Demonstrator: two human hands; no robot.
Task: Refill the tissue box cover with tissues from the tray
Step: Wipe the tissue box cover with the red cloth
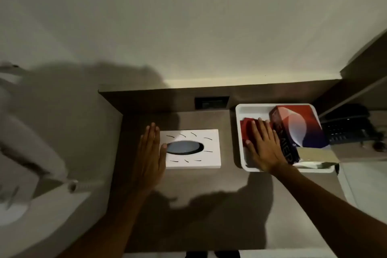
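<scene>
two bare hands out over a brown counter (209,205). left hand (151,153) flat, fingers straight and together, pressed along the left edge of the white tissue box cover (192,148), thumb tip at the rim of the dark oval hole (184,147). not clamped on anything, just resting beside and against it, likely to keep the cover from sliding or to get ready to lift it. cover lying flat on the counter, hole facing up, little black dashes drawn around the hole. no tissue poking out of the hole, so probably empty inside, though hard to tell for sure.

right hand (266,144) stretched into the white tray (240,132), which sits just to the right of the cover, near but not touching. fingers spread and flat on top of a small red pack (246,128) at the left side of the tray. not closed around it yet, only lying on it, likely feeling for a good hold. next to the hand, a bigger red and blue tissue box (299,130), tilted, leaning up in the tray. a tan cardboard piece (314,153) at the tray's near right corner.

tissues still in the tray, none in the cover yet. job looks like it is only starting. tray set close to the cover, so only a short carry across. next move likely to need fingers curling under the pack, and the cover lifted or turned to put tissues in from below.

dark phone (351,128) far right, out of the way.
</scene>
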